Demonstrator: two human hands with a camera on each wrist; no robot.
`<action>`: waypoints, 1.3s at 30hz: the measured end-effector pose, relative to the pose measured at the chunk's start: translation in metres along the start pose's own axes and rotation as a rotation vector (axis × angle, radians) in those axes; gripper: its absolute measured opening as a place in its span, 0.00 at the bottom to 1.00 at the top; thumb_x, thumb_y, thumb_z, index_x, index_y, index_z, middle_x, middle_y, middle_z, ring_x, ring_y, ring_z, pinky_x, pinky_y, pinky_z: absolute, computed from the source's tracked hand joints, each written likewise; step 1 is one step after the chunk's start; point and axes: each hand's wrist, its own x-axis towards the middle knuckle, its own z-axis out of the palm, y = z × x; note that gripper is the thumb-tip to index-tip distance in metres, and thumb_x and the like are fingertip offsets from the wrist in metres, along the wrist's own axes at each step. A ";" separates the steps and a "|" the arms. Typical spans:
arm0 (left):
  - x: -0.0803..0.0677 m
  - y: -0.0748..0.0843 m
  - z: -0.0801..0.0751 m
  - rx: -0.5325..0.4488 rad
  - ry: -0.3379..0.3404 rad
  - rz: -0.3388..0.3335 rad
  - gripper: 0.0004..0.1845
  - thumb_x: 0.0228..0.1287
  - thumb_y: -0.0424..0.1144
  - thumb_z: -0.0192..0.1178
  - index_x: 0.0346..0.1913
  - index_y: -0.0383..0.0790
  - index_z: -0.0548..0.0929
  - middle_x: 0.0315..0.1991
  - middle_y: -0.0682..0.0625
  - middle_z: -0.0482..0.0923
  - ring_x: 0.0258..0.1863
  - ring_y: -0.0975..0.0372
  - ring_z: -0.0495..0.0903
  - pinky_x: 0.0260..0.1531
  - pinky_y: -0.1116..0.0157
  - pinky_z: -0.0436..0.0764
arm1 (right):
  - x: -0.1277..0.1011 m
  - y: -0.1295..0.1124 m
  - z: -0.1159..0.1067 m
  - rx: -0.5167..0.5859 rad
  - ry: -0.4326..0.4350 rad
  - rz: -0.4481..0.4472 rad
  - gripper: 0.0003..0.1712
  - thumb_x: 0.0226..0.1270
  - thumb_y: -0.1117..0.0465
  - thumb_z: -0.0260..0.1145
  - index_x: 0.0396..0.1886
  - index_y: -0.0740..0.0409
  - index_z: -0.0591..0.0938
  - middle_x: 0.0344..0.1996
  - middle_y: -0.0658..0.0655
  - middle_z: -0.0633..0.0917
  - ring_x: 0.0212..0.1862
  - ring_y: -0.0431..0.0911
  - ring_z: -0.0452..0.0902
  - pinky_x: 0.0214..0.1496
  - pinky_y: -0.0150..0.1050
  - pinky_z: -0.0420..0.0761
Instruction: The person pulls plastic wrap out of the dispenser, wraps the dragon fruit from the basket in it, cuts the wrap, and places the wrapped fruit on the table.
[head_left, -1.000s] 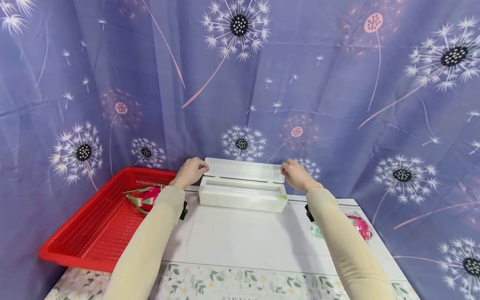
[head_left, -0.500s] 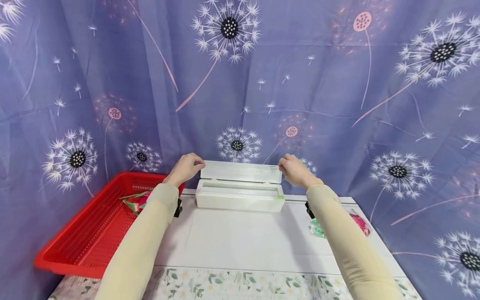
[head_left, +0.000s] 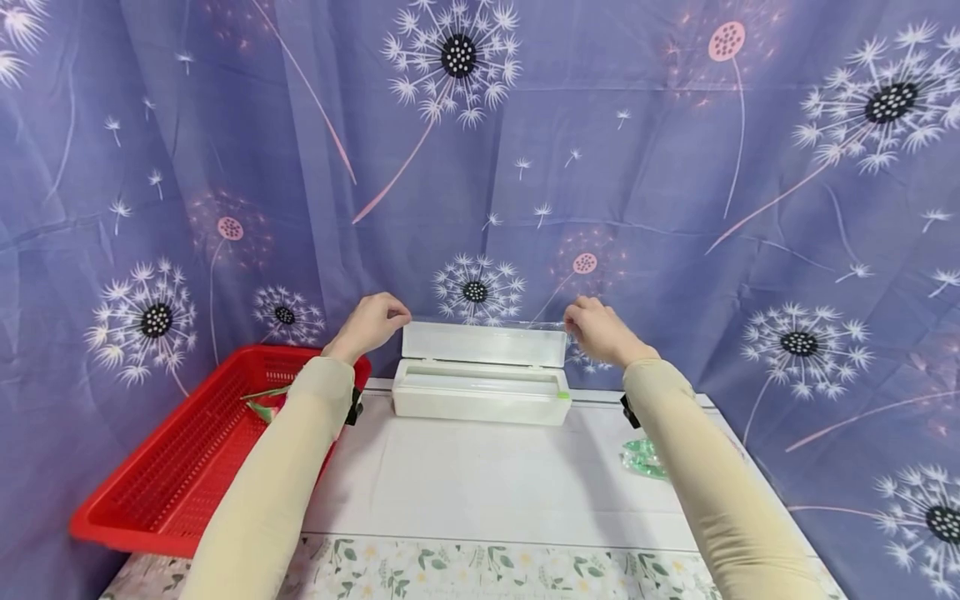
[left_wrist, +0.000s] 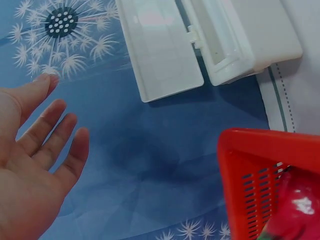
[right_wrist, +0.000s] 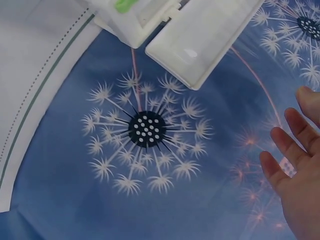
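I see the white box (head_left: 480,392) at the back of the counter (head_left: 480,483), lid (head_left: 483,344) up; my left hand (head_left: 369,323) and right hand (head_left: 597,331) hover beside the lid's ends, fingers loose, seemingly holding nothing; red basket (head_left: 187,467) left.

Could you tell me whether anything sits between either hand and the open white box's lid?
Nothing visible does. The left hand and right hand hover just off the two ends of the raised lid of the white box, with only the curtain behind.
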 end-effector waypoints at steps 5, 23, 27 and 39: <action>0.001 0.005 -0.007 0.023 0.017 0.020 0.09 0.70 0.39 0.60 0.44 0.39 0.88 0.47 0.46 0.79 0.48 0.53 0.78 0.50 0.53 0.76 | 0.002 -0.001 -0.010 -0.008 0.013 -0.010 0.06 0.71 0.68 0.58 0.42 0.62 0.81 0.40 0.58 0.77 0.46 0.56 0.70 0.50 0.56 0.72; 0.007 0.024 -0.030 0.086 0.077 0.096 0.08 0.69 0.37 0.61 0.42 0.38 0.88 0.46 0.45 0.80 0.49 0.52 0.78 0.50 0.53 0.76 | 0.005 -0.003 -0.042 -0.033 0.068 -0.076 0.04 0.70 0.68 0.59 0.39 0.62 0.80 0.38 0.59 0.77 0.44 0.57 0.71 0.45 0.56 0.73; 0.008 0.028 -0.035 0.064 0.082 0.096 0.07 0.68 0.36 0.61 0.42 0.38 0.88 0.46 0.47 0.80 0.48 0.53 0.78 0.49 0.53 0.76 | 0.007 -0.003 -0.050 -0.038 0.067 -0.076 0.04 0.71 0.68 0.59 0.40 0.62 0.80 0.38 0.59 0.77 0.44 0.57 0.71 0.45 0.56 0.73; 0.013 0.041 -0.050 0.054 0.095 0.118 0.08 0.69 0.36 0.61 0.43 0.38 0.88 0.46 0.46 0.80 0.48 0.53 0.78 0.49 0.54 0.76 | 0.010 0.001 -0.068 -0.036 0.074 -0.071 0.05 0.72 0.67 0.58 0.41 0.62 0.79 0.39 0.60 0.76 0.45 0.59 0.70 0.45 0.57 0.71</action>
